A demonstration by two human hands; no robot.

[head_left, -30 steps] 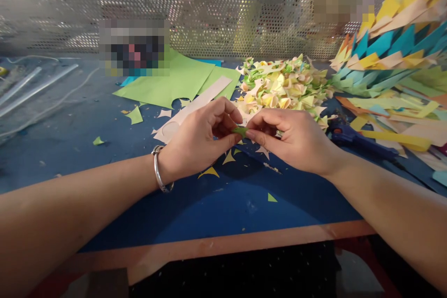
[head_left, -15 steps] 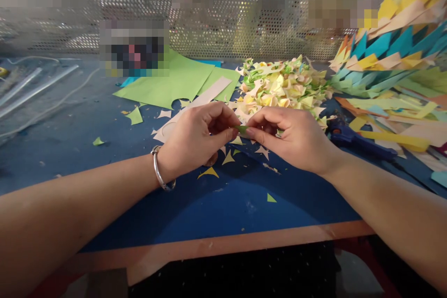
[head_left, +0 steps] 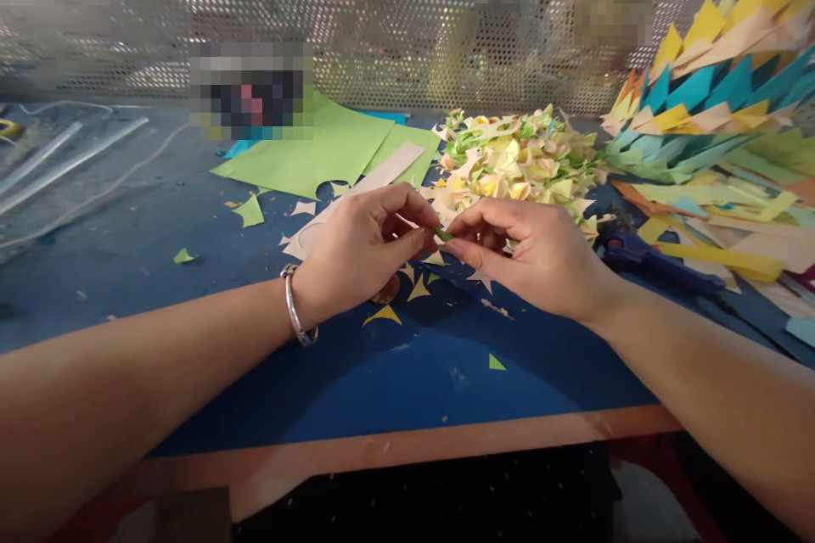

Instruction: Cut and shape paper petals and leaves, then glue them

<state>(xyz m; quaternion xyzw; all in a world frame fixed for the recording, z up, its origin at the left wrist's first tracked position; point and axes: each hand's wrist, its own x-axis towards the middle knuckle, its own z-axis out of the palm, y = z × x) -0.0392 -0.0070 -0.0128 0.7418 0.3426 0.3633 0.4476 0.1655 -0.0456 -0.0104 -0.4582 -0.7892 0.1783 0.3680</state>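
Between my fingertips is a small piece of green paper (head_left: 443, 234). My left hand (head_left: 375, 237), with a silver bangle (head_left: 291, 305) at the wrist, pinches its left end between thumb and forefinger. The right end is pinched by my right hand (head_left: 522, 246). Much of the paper is covered by the fingers. Below the hands, cream and yellow paper scraps (head_left: 418, 287) lie on the blue table (head_left: 395, 382). A pale pink paper strip (head_left: 395, 170) with rounded cut-outs passes behind my left hand. Beyond my right hand rises a heap of curled paper pieces (head_left: 522, 157).
Green paper sheets (head_left: 318, 144) lie at the back against a perforated metal screen (head_left: 420, 34). On the right are a dark blue glue gun (head_left: 662, 259), coloured paper strips (head_left: 732, 212) and a layered pointed paper construction (head_left: 719, 85). Clear glue sticks (head_left: 76, 165) lie at left.
The green paper between my fingers has tilted, its right end now lower. My fingers have shifted slightly on it; both hands stay in nearly the same place.
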